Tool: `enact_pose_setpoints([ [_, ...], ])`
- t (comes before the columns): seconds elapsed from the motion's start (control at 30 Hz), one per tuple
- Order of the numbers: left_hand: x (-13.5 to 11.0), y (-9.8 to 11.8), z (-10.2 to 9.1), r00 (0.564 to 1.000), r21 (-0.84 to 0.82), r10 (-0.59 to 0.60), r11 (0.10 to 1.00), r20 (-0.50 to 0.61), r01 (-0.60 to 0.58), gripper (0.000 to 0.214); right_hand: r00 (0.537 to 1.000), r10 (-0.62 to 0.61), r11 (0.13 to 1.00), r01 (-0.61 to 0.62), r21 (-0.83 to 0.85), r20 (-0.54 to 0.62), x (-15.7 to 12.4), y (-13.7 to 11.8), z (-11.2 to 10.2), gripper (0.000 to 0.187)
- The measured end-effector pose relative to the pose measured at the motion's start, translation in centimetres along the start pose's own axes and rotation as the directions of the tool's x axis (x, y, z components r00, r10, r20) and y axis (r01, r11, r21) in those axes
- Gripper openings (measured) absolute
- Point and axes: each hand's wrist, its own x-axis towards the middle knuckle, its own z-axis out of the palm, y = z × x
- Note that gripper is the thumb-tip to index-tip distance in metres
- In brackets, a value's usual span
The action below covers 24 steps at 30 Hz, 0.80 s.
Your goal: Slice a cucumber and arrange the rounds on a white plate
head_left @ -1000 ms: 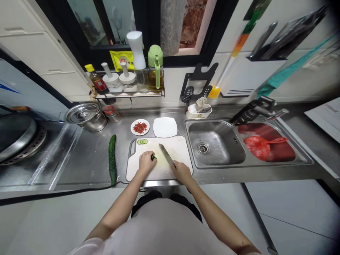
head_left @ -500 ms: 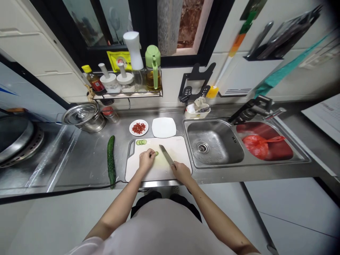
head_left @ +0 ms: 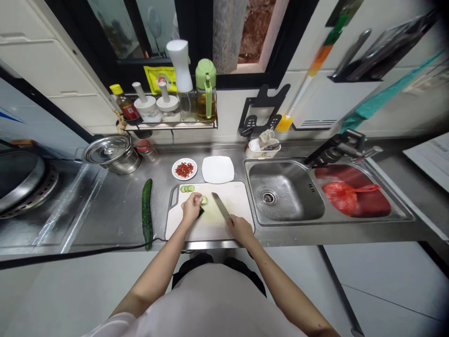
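Note:
Over the white cutting board (head_left: 224, 234), my left hand (head_left: 191, 207) pinches a cucumber slice (head_left: 204, 200) between thumb and fingers. Partly hidden beneath that hand, a dark green cucumber piece (head_left: 201, 212) lies on the board. My right hand (head_left: 241, 228) is wrapped round the handle of a kitchen knife (head_left: 221, 206), whose blade points away and to the left, low over the board. Several cut cucumber slices (head_left: 187, 188) overlap in a row near the board's upper left corner. A whole cucumber (head_left: 147, 215) lies on the counter to the left.
Behind the board are a small plate of chopped red pieces (head_left: 184, 169) and a white square plate (head_left: 218, 169). The steel sink (head_left: 286, 187) is to the right, with a red plastic bag (head_left: 342, 196) in its second basin. A lidded pot (head_left: 114, 154) stands at back left.
My left hand has lifted slightly and turned, bringing a cucumber slice up face-on and uncovering the dark piece below. My right hand and the knife have stayed almost still.

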Motion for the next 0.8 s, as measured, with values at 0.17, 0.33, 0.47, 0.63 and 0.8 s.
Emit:
enact_pose_setpoints([
  [0.17,1.0,-0.3,-0.7,0.995,0.072,-0.088,0.993,-0.057,0.092,0.022,1.0,-0.001,1.0,0.001,0.014,0.009,0.4,0.2,0.0,0.033],
  [0.33,2.8,-0.9,-1.0,0.982,0.082,-0.132,0.986,-0.133,0.143,0.022,1.0,0.009,1.0,-0.01,0.015,0.026,0.8,0.2,-0.3,0.034],
  [0.47,4.3,-0.9,-0.5,0.963,0.06,-0.174,0.98,-0.205,0.189,0.027,0.999,-0.001,1.0,0.001,0.0,0.038,1.0,0.2,-0.5,0.032],
  [0.63,5.4,-0.7,0.2,0.943,0.051,-0.209,0.972,-0.258,0.229,0.03,1.0,-0.008,1.0,0.009,-0.03,0.03,1.3,0.3,-0.4,0.032],
  [0.8,5.8,-0.8,0.5,0.939,0.074,-0.197,0.971,-0.282,0.226,0.028,0.999,-0.004,0.999,0.006,-0.04,0.041,1.7,0.5,-0.3,0.033],
])
